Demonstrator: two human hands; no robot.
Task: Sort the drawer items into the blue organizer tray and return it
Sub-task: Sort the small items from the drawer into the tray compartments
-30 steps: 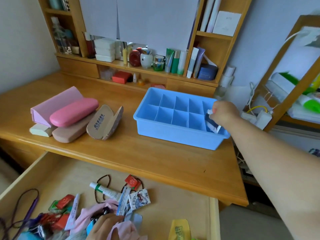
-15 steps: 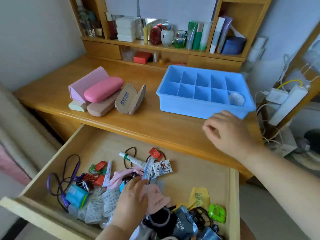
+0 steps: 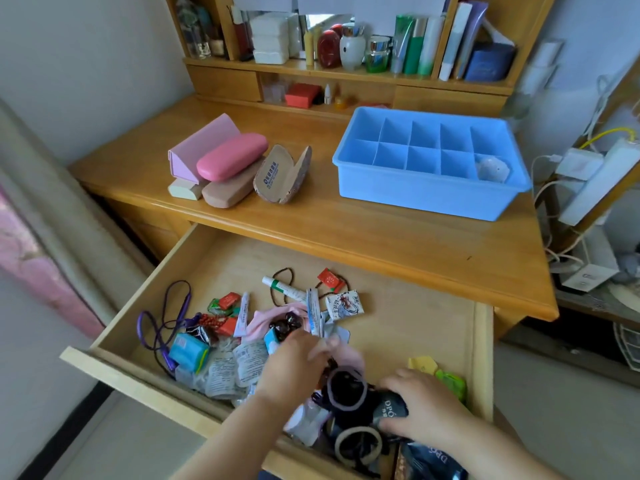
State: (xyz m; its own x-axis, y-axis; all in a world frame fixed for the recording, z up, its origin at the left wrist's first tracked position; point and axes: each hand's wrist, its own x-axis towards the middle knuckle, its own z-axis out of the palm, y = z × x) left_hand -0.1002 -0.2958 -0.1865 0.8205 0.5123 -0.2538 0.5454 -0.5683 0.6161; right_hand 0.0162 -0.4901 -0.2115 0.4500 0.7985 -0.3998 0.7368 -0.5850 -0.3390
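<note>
The blue organizer tray (image 3: 429,192) stands on the desk at the right, with a white packet (image 3: 493,169) in its near right compartment. Below it the wooden drawer (image 3: 408,327) is pulled open and holds a heap of sachets, tubes, cords and hair ties. My right hand (image 3: 424,408) grips a dark packet (image 3: 389,408) at the drawer's front right. My left hand (image 3: 294,365) is down in the pile beside a pink cloth (image 3: 349,358) and a dark hair tie (image 3: 346,389). Its fingertips are blurred, so its hold is unclear.
Several glasses cases (image 3: 228,161) lie on the desk's left part. A shelf unit (image 3: 346,67) with bottles and boxes lines the back. Power strips and cables (image 3: 588,174) hang off the desk's right side. A green item (image 3: 450,384) sits at the drawer's right.
My right hand left the white packet in the tray, came back over the desk edge and took hold of the dark packet in the drawer. The view tilted down.
</note>
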